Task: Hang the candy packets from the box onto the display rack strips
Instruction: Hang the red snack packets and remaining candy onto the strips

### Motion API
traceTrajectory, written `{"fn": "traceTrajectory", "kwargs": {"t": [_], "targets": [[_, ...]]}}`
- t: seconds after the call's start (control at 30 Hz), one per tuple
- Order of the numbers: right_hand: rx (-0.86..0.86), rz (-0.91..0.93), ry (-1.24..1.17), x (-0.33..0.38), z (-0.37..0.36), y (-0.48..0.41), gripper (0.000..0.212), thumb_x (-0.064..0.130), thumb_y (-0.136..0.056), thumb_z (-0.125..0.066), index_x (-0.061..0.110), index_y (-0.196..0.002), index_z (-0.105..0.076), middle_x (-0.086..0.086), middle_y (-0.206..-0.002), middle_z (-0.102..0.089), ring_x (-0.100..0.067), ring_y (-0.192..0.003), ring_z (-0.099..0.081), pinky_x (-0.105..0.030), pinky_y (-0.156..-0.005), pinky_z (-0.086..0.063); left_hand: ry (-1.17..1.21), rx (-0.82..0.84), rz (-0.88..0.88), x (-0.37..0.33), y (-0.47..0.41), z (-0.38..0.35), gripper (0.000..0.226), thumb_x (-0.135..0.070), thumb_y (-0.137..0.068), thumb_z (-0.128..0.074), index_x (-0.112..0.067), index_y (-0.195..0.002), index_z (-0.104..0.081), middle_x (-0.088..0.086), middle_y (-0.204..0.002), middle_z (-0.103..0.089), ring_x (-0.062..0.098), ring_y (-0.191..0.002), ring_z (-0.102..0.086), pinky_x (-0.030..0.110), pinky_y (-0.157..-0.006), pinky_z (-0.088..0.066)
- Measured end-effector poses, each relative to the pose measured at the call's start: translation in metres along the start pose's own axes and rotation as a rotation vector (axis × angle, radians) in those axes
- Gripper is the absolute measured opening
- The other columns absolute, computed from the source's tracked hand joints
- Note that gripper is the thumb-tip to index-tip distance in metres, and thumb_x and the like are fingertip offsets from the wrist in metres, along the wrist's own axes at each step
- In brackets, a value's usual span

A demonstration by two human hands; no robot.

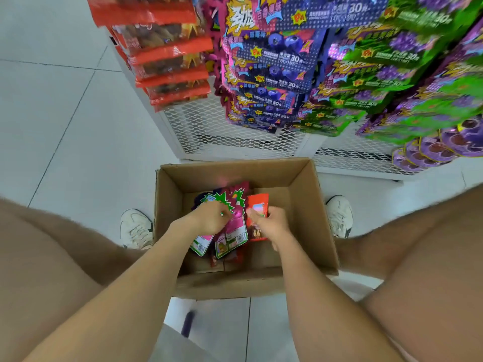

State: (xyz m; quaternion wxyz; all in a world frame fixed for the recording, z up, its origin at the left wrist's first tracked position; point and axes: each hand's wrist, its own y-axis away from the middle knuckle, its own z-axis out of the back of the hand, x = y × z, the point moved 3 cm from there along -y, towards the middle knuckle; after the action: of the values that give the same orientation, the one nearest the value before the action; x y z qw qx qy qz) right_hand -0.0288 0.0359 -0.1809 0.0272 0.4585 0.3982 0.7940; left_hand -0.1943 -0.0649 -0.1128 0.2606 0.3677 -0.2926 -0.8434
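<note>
The cardboard box [300, 178] is plain brown. Inside it, a magenta packet [236, 229] carries a jagged green-and-white starburst, beside an orange-red packet [257, 202]. On the white mesh rack [222, 131] hang red-orange packets [170, 50], blue-violet blueberry packets [274, 66] with white dots, and bright green grape packets [379, 74] with purple fruit. The floor tiles [65, 113] are pale grey-white, and the sneakers [136, 228] are white.

Box [168, 205] open on top, walls close round, hanging packets [274, 74] crowd rack [171, 138], bare mesh [222, 137] beneath.
</note>
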Motion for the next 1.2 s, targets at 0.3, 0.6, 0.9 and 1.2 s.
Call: {"fn": "traceTrajectory", "kwargs": {"t": [0.3, 0.6, 0.9, 1.2], "targets": [[-0.175, 0.769, 0.332, 0.146, 0.025, 0.089, 0.023, 0.029, -0.086, -0.071, 0.013, -0.074, -0.061, 0.002, -0.062, -0.058, -0.018, -0.062, -0.055, -0.038, -0.060, -0.040, 1.098, -0.175, -0.258, -0.085, 0.051, 0.054, 0.043, -0.042, -0.098, -0.071, -0.008, -0.125, -0.069, 0.009, -0.109, -0.074, 0.024, -0.101, -0.072, 0.031, -0.082, -0.061], [-0.228, 0.790, 0.131, 0.190, 0.049, 0.132, 0.045, 0.047, -0.098, -0.063, 0.026, -0.137, -0.058, 0.001, -0.121, -0.058, -0.013, -0.112, -0.058, -0.033, -0.103, -0.047, 0.977, -0.365, -0.271, -0.095, 0.122, 0.105, 0.027, -0.035, -0.109, -0.057, -0.017, -0.120, -0.073, 0.004, -0.110, -0.081, 0.025, -0.103, -0.078, 0.048, -0.087, -0.065], [-0.178, 1.093, -0.262, 0.330, 0.081, 0.251, 0.008, 0.015, -0.097, -0.072, 0.020, -0.092, -0.070, 0.000, -0.085, -0.078, -0.017, -0.080, -0.074, -0.047, -0.075, -0.061, 0.611, -1.033, -0.751, -0.173, 0.244, 0.232, 0.020, -0.012, -0.092, -0.080, -0.022, -0.109, -0.074, -0.005, -0.097, -0.078, 0.012, -0.089, -0.073, 0.036, -0.082, -0.061], [-0.424, 1.420, -0.403, 0.530, 0.120, 0.345, 0.011, 0.032, -0.088, -0.073, 0.022, -0.090, -0.074, 0.007, -0.079, -0.077, -0.017, -0.075, -0.075, -0.050, -0.075, -0.060, 0.259, -1.628, -0.757, -0.278, 0.362, 0.401, 0.053, -0.026, -0.085, -0.053, -0.014, -0.136, -0.061, 0.006, -0.136, -0.056, 0.023, -0.133, -0.048, 0.037, -0.115, -0.037]]}}
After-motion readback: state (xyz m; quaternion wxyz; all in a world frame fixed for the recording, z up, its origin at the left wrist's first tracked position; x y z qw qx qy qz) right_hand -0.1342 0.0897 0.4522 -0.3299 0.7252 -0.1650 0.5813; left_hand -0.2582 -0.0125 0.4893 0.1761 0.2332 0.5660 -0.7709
